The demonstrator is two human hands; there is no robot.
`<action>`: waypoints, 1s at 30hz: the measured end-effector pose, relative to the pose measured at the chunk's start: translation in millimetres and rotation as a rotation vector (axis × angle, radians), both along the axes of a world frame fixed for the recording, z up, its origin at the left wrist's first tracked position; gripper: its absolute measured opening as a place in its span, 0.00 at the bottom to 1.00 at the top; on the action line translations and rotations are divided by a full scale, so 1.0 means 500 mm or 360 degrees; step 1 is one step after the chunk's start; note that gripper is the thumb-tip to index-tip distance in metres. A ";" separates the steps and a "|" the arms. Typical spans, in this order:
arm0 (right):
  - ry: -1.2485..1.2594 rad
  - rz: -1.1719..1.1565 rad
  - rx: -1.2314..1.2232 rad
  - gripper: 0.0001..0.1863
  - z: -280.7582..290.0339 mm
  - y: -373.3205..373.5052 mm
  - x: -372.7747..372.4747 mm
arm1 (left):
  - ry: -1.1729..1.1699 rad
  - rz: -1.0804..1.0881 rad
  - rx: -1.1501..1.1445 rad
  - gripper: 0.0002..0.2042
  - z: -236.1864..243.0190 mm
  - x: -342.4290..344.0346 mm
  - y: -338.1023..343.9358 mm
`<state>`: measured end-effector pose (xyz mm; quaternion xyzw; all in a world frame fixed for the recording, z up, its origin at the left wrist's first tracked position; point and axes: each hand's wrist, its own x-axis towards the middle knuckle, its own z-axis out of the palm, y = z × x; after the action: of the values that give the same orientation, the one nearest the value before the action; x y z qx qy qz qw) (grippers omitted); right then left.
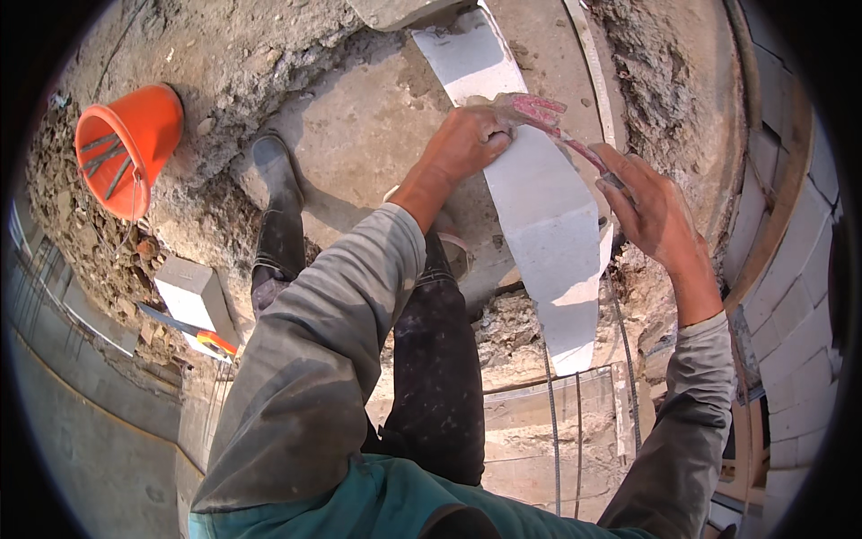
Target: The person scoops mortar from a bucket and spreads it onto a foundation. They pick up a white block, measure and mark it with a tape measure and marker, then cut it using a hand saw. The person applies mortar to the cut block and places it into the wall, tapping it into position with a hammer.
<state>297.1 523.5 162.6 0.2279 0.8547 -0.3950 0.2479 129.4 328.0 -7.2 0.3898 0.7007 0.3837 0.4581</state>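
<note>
My right hand (655, 207) grips the pink handle of a dusty tool (584, 151), whose grey-and-pink head (539, 110) lies at the upper middle. My left hand (462, 148) is closed right beside that head, over the long white strip or board (539, 225); what its fingers hold is hard to make out. The strip runs from the top of the view down past both hands, over a concrete ledge, with lighter patches of sunlight on it.
An orange bucket (153, 126) with metal bars inside sits on rubble at upper left. A pale block (189, 292) and an orange-handled saw (215, 341) lie below it. My booted foot (274, 166) stands on concrete. Rebar (552, 431) sticks out below; a block wall (790, 332) curves at right.
</note>
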 end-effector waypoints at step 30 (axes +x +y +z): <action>0.0389 -0.0166 -0.0093 0.24 -0.035 -0.007 0.030 | 0.0415 0.0077 0.0268 0.37 0.299 0.126 -0.046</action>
<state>312.3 520.0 145.0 0.2149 0.8537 -0.4569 0.1274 192.2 305.2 142.5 0.4564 0.7287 0.3981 0.3196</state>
